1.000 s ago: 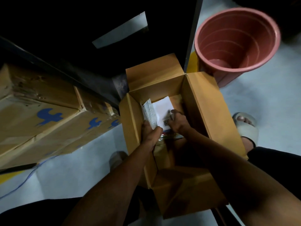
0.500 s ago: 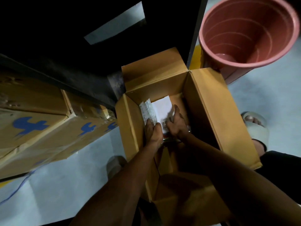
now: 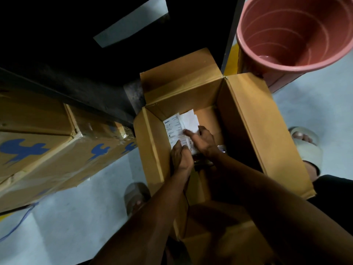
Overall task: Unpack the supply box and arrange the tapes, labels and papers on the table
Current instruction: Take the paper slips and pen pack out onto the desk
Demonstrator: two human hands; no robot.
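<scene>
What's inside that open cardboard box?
White printed papers, held by both hands: left hand, right hand. Something shiny sits beneath; the arms and shadow cover the rest.

The open box was plain tan; its papers white with dark print. The neighbouring carton bore blue marks. The bucket was dusty pink.

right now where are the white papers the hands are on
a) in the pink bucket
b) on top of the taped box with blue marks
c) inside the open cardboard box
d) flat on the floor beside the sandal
c: the white papers stand inside the open cardboard box, with the left hand and the right hand on them.
</scene>
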